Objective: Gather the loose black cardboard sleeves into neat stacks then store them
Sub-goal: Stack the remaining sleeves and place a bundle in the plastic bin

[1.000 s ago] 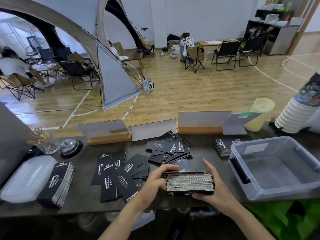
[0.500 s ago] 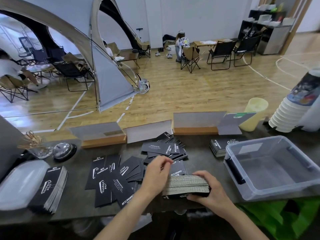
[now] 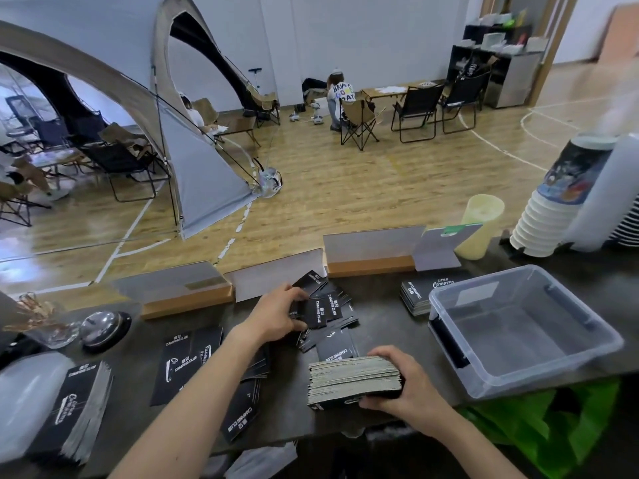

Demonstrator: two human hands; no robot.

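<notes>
A thick gathered stack of black sleeves [image 3: 352, 380] stands on edge near the counter's front, and my right hand [image 3: 404, 383] grips its right end. My left hand [image 3: 276, 314] reaches to the far loose pile of black sleeves [image 3: 325, 307] and holds the pile's left side, fingers curled over a few sleeves. More loose sleeves [image 3: 186, 361] lie spread at the centre left. One neat stack [image 3: 81, 406] lies at the front left, another [image 3: 415, 295] beside the bin.
A clear plastic bin [image 3: 518, 368] stands empty at the right. Wooden card holders [image 3: 186, 299] line the counter's far edge. A dome bell [image 3: 103, 328] and a glass jar [image 3: 45, 323] sit at the left, stacked paper cups [image 3: 549, 216] at the far right.
My left hand left the gathered stack and moved forward to the far loose pile. My right hand keeps holding the stack in place.
</notes>
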